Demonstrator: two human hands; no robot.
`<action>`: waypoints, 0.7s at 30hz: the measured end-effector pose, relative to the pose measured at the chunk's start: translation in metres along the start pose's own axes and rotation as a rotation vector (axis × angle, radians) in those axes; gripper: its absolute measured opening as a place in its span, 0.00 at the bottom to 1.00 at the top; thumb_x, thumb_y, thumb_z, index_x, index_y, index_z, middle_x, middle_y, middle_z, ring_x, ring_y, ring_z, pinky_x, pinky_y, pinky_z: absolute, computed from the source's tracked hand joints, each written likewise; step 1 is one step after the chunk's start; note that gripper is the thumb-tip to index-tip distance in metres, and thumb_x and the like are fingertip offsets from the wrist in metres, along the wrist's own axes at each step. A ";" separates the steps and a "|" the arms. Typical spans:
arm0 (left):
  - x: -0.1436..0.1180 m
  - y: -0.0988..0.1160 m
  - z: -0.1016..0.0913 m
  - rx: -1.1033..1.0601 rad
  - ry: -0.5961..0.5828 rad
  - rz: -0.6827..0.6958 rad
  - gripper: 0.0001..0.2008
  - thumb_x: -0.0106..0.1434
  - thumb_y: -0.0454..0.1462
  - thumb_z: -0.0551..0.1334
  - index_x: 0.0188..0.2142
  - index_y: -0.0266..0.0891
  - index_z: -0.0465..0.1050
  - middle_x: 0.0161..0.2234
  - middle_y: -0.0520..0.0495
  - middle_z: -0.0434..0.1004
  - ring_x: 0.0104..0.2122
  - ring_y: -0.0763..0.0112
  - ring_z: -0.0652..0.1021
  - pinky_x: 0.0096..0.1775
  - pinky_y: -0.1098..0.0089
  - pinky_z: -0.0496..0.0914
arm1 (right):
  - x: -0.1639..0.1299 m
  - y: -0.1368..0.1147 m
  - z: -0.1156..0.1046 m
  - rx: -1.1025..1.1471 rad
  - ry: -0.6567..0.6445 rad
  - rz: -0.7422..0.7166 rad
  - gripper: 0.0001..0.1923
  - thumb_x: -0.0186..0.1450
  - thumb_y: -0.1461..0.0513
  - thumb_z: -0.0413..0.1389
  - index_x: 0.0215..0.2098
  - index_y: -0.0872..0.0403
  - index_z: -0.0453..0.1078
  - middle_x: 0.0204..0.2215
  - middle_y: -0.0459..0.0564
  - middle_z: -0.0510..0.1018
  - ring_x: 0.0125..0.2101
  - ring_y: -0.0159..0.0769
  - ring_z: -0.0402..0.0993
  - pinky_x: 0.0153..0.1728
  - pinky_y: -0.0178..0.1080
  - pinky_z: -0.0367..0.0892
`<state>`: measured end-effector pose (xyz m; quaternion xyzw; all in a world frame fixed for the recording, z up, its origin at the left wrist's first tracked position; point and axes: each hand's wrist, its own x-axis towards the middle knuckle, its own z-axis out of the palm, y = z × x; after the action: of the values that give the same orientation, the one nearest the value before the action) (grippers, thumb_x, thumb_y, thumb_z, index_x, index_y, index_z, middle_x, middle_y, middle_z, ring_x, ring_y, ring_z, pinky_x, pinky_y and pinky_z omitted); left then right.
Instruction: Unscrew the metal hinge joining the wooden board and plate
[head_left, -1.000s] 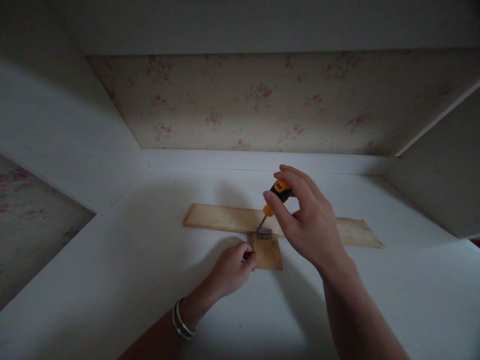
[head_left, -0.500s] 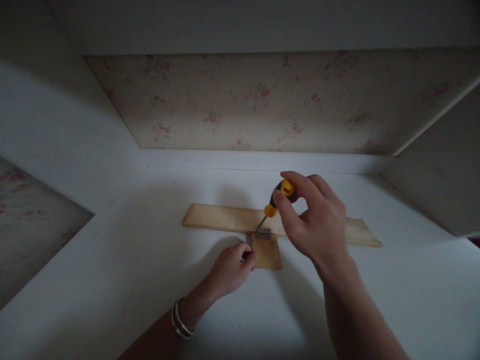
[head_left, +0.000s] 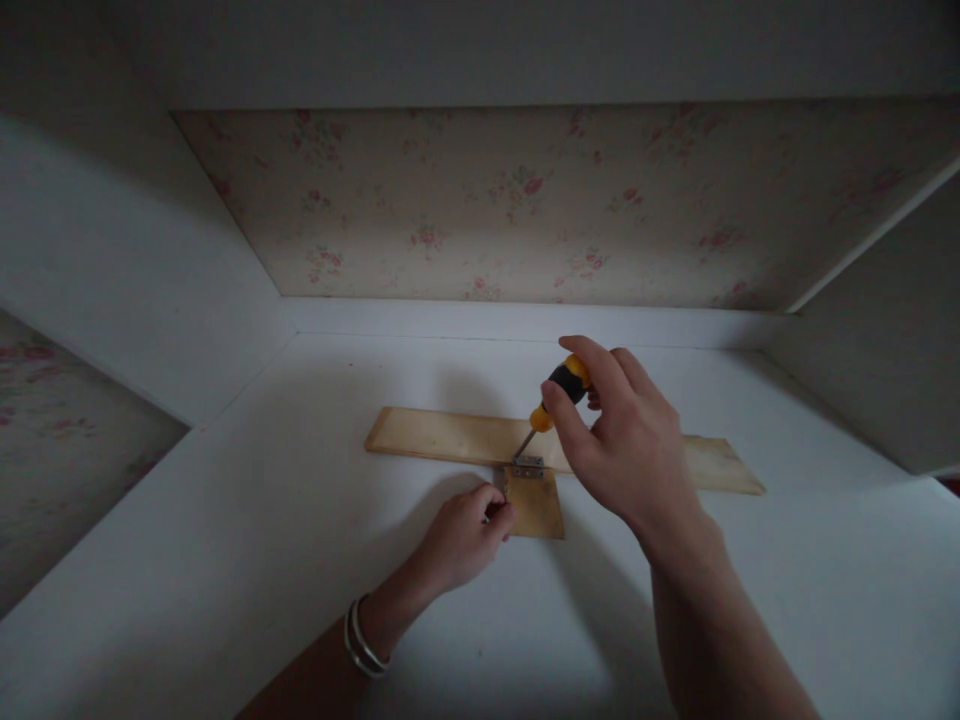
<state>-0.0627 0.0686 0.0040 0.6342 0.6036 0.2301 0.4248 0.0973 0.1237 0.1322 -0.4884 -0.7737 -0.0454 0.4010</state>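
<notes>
- The right hand [head_left: 626,450] gripped the screwdriver [head_left: 553,400] handle, fingers wrapped round its black-and-yellow top.
- The screwdriver's long axis was tilted: the handle leaned up and to the right of the hinge [head_left: 528,465], and the tip pointed down-left onto it.
- The hinge sat where the long board [head_left: 442,438] met the small board [head_left: 534,505], which lay just in front of the hinge.
- The left hand [head_left: 461,540] was curled narrow, fingertips pinched at the small board's left edge; whether they held something small could not be told.
- Judgement: the step would go best with the shaft brought nearer upright over the hinge, pressed firmly down while turning, and the small board kept steady.
- The boards rested on a white shelf [head_left: 262,520].
</notes>
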 end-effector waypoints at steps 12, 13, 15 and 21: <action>0.001 -0.004 0.002 -0.006 0.009 0.016 0.14 0.66 0.44 0.51 0.30 0.39 0.67 0.27 0.51 0.76 0.25 0.72 0.73 0.30 0.72 0.61 | -0.001 0.002 0.007 0.119 -0.035 -0.057 0.24 0.63 0.59 0.59 0.57 0.51 0.65 0.47 0.54 0.67 0.38 0.37 0.70 0.38 0.41 0.72; 0.001 -0.004 0.002 -0.003 0.010 0.013 0.14 0.66 0.44 0.51 0.30 0.39 0.67 0.27 0.50 0.76 0.25 0.72 0.73 0.30 0.72 0.61 | -0.001 0.003 0.007 0.142 -0.033 -0.061 0.24 0.63 0.61 0.59 0.58 0.52 0.64 0.48 0.55 0.66 0.37 0.36 0.69 0.39 0.41 0.72; 0.000 -0.002 0.001 0.005 0.010 0.012 0.14 0.66 0.44 0.51 0.29 0.39 0.67 0.27 0.50 0.76 0.25 0.72 0.73 0.29 0.71 0.60 | -0.001 0.003 0.007 0.178 -0.010 -0.066 0.25 0.63 0.65 0.57 0.58 0.53 0.64 0.49 0.56 0.65 0.38 0.35 0.70 0.41 0.42 0.72; -0.001 0.002 -0.001 0.007 0.009 0.007 0.14 0.65 0.43 0.52 0.28 0.39 0.66 0.28 0.49 0.76 0.25 0.72 0.73 0.29 0.71 0.60 | 0.000 -0.003 0.004 0.265 -0.075 -0.127 0.26 0.63 0.69 0.52 0.60 0.51 0.60 0.51 0.54 0.70 0.49 0.40 0.68 0.47 0.43 0.70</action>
<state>-0.0622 0.0679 0.0063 0.6367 0.6042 0.2326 0.4190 0.0932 0.1238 0.1304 -0.3826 -0.8167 0.0503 0.4289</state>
